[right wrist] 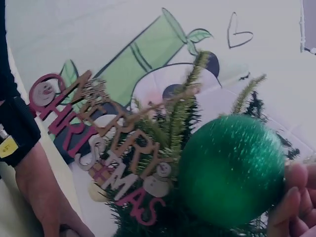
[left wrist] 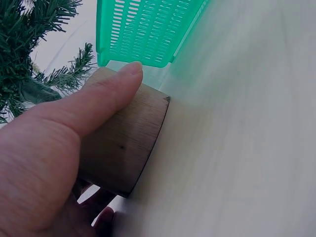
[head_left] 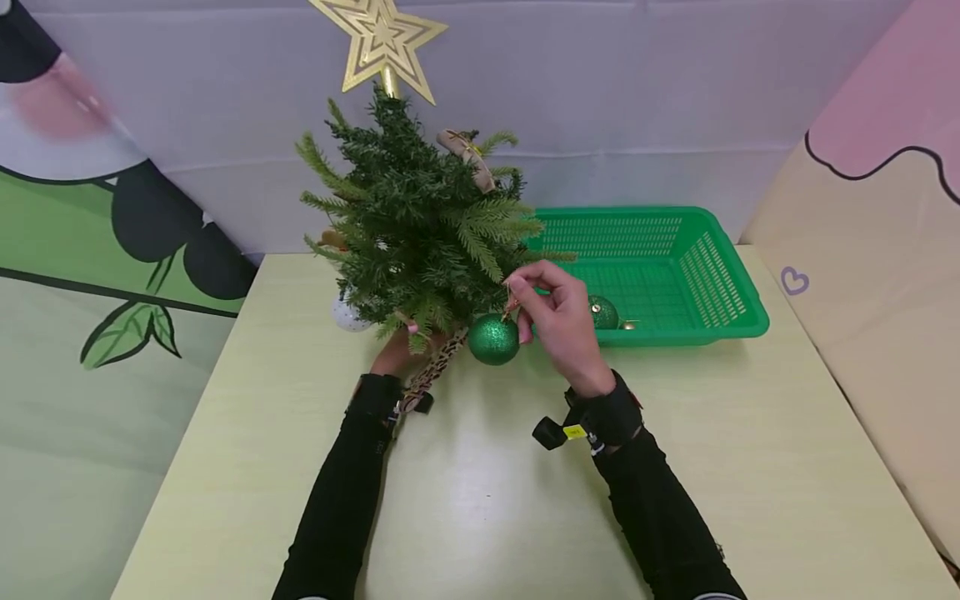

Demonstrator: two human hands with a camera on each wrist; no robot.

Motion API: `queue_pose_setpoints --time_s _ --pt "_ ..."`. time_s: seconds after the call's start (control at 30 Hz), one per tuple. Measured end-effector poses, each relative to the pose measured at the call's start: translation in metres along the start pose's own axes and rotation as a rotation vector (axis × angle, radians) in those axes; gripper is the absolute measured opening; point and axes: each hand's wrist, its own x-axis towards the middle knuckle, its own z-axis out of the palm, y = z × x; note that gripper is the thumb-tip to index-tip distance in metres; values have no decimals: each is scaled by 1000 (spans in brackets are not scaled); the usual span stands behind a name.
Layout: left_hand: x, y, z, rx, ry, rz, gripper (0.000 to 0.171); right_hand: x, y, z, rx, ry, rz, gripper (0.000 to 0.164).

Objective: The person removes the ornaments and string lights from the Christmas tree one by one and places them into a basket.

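One green bauble [head_left: 492, 341] hangs beside the tree [head_left: 420, 204] in the head view, the right hand [head_left: 558, 321] pinching its cord. Left wrist: the left hand [left wrist: 52, 138] grips the wooden base [left wrist: 126, 143]; best steady it. Right wrist: keep the bauble clear of the lettered sign [right wrist: 101, 172].

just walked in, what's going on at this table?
A person is handling a small Christmas tree: the left hand grips its wooden base, and the right hand pinches a glittery green ball by its hanger, beside the lower branches. A second green ball sits in the basket.
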Motion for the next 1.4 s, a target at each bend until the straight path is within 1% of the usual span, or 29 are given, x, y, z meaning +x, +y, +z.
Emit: queue_pose_setpoints --time_s 0.03,0.07,0.1,0.13,0.2,0.23,0.3,0.37,0.4,0.47,0.5,0.57,0.63,0.67,0.7,0.73,0.77,0.83,0.87,0.9,0.93,1.0,1.07,1.17,1.23,1.27,1.3,1.33,1.4 --pt "0 4 -1 -24 -17 -30 31 1 -1 -3 3 2 -2 26" --pt "0 5 -2 -37 -28 -41 32 2 -1 -6 2 5 -3 26" --pt "0 3 -2 -62 -35 -23 30 2 -2 -9 0 5 -2 25" --pt "-1 10 -3 -52 -54 -43 33 3 -2 -13 1 6 -5 26" --pt "-2 6 -2 -34 -31 12 27 4 -3 -20 -6 12 -5 25" --pt "-2 7 -3 -30 -33 9 27 4 -3 -24 -11 18 -5 25" --pt "-2 0 -3 -33 -11 72 22 5 -3 -33 -15 33 0 24" --pt "-3 5 -4 -10 -7 40 24 7 -2 -41 -12 59 19 21" --pt "-3 5 -4 -29 -12 52 26 8 -1 -45 -8 74 31 20" --pt "-7 26 -8 -25 -46 -37 33 9 1 -53 10 104 56 18" --pt "-9 33 -10 -22 -53 -42 35 9 2 -57 16 122 64 17" --pt "-14 61 -14 -39 -85 -127 42 9 2 -65 24 159 72 15" --pt "-17 75 -16 -25 -99 -193 47 9 1 -72 25 194 62 14" --pt "-22 87 -18 -12 -98 -179 45 9 0 -75 16 213 54 14" --pt "-21 76 -16 -4 -96 -164 48 8 0 -79 -1 231 45 15" --pt "-19 68 -13 28 -92 -186 50 8 -1 -83 -14 247 38 15" --pt "-17 53 -11 48 -83 -173 50 8 -2 -87 -33 261 33 16" --pt "-12 15 -4 69 -42 -71 48 6 -3 -95 -66 288 31 19" --pt "-8 6 -3 89 -55 -86 46 6 -4 -100 -84 304 35 19" --pt "0 -18 1 82 -59 -92 49 5 -4 -104 -100 322 41 19" --pt "3 -26 2 78 -69 -99 47 4 -5 -109 -119 339 47 18" --pt "10 -49 6 67 -74 -58 44 3 -5 -118 -167 378 64 16" --pt "19 -74 11 61 -92 -72 44 1 -4 -127 -234 417 78 15" --pt "33 -139 26 39 -32 29 39 -1 -2 -140 -367 454 110 18" --pt "40 -167 31 23 -37 15 42 -3 0 -147 -455 462 140 24" --pt "42 -175 33 26 -38 13 42 -4 1 -150 -504 463 162 26" --pt "42 -176 34 38 -34 7 41 -5 3 -154 -552 461 185 27" --pt "41 -172 34 55 -26 8 42 -5 4 -157 -602 457 208 28" --pt "34 -147 30 92 -19 -12 41 -7 8 -163 -686 447 254 30"
